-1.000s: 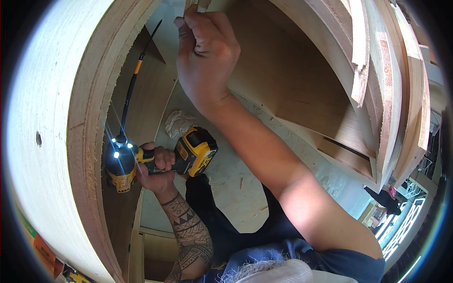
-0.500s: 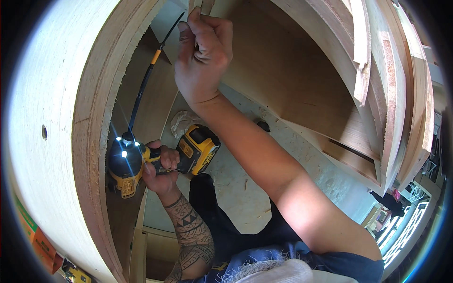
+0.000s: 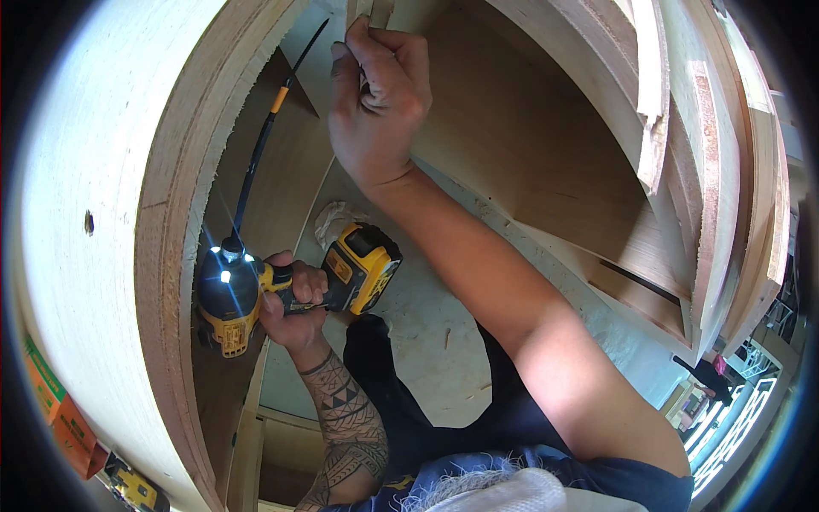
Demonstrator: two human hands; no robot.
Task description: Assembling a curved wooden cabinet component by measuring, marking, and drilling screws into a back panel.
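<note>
My left hand [image 3: 294, 299], at the end of a tattooed forearm, is closed round the grip of a yellow and black cordless impact driver [image 3: 229, 303]. Its lights are on, and a long black bit with an orange band [image 3: 259, 141] points up and away from me. At the far top, my right hand [image 3: 381, 102] is raised with thumb and fingers drawn together near the end of a narrow wooden strip [image 3: 380, 12]. What sits between those fingertips is too small or hidden to make out. The bit's tip stands just left of the right hand, apart from it.
A thick wooden panel edge [image 3: 171, 196] curves along the left. Stacked plywood pieces [image 3: 708, 171] fill the right side, beside a wooden cabinet panel [image 3: 546, 145]. Crumpled white plastic [image 3: 334, 220] lies on the dusty floor [image 3: 426, 358]. An orange and green box [image 3: 72, 435] stands at lower left.
My right hand appears slightly farther right in the picture, as do the surroundings. The driver stays in my left hand, with its bit still pointing up beside the right hand.
</note>
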